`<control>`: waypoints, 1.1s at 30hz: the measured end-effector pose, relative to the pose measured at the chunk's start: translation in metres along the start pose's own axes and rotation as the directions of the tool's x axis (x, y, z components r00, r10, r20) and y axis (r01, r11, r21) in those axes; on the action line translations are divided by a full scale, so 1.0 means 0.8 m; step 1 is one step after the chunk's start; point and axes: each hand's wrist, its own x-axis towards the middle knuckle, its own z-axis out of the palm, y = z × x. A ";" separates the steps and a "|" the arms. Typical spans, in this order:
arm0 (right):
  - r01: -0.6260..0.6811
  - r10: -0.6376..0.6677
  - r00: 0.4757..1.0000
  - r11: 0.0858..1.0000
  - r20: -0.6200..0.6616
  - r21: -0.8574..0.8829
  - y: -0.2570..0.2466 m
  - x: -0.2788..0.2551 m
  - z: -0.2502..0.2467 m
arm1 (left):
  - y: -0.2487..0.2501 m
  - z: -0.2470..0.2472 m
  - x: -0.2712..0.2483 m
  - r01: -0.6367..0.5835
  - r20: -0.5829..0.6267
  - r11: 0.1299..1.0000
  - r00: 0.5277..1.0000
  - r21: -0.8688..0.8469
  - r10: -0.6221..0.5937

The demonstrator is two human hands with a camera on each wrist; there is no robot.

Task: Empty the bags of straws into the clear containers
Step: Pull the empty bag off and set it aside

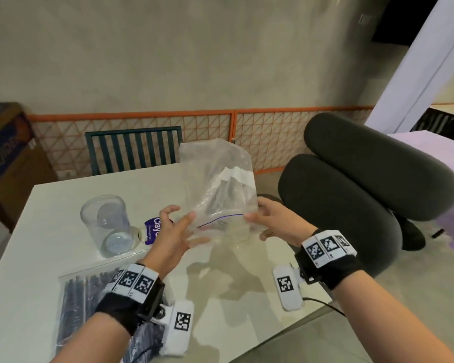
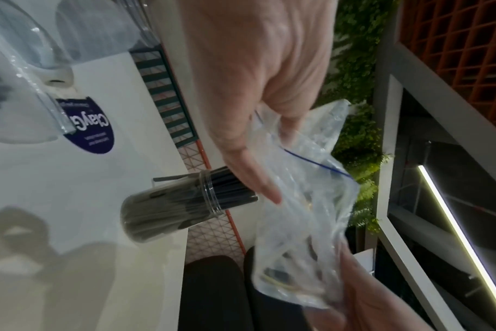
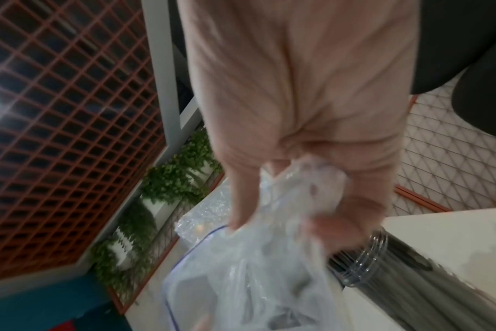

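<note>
A clear zip bag (image 1: 216,176) with a blue seal line is held upside down above the white table (image 1: 37,258), its mouth facing down. My left hand (image 1: 186,226) pinches the left side of the mouth and my right hand (image 1: 256,218) grips the right side, plastic bunched in its fingers. Behind the bag stands a clear container packed with black straws (image 2: 181,206), also seen in the right wrist view as the container (image 3: 397,275). An empty clear container (image 1: 106,221) stands at the left. Another bag of black straws (image 1: 81,307) lies under my left wrist.
A purple-labelled packet (image 1: 152,229) lies beside the empty container. A black padded chair (image 1: 364,179) stands close to the table's right edge, a green slatted chair (image 1: 134,148) at its far side, and a cardboard box (image 1: 8,158) at the far left.
</note>
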 end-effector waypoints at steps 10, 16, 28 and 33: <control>-0.039 0.026 0.998 0.970 0.057 0.240 0.024 -0.019 -0.075 | -0.029 -0.020 -0.024 0.079 0.207 0.877 0.958 0.474 -0.198; 0.035 -0.051 0.995 0.985 0.091 0.169 0.027 -0.041 -0.091 | -0.027 -0.009 -0.049 -0.027 0.155 0.734 0.982 0.679 -0.107; 0.452 -0.425 0.885 0.882 -0.189 0.131 -0.006 -0.086 -0.106 | -0.011 0.023 -0.076 -0.471 0.164 0.447 0.805 0.760 0.570; 0.516 -0.624 0.741 0.765 -0.248 -0.384 -0.002 -0.083 -0.126 | -0.014 0.046 -0.034 -0.491 0.339 0.288 0.829 0.822 0.445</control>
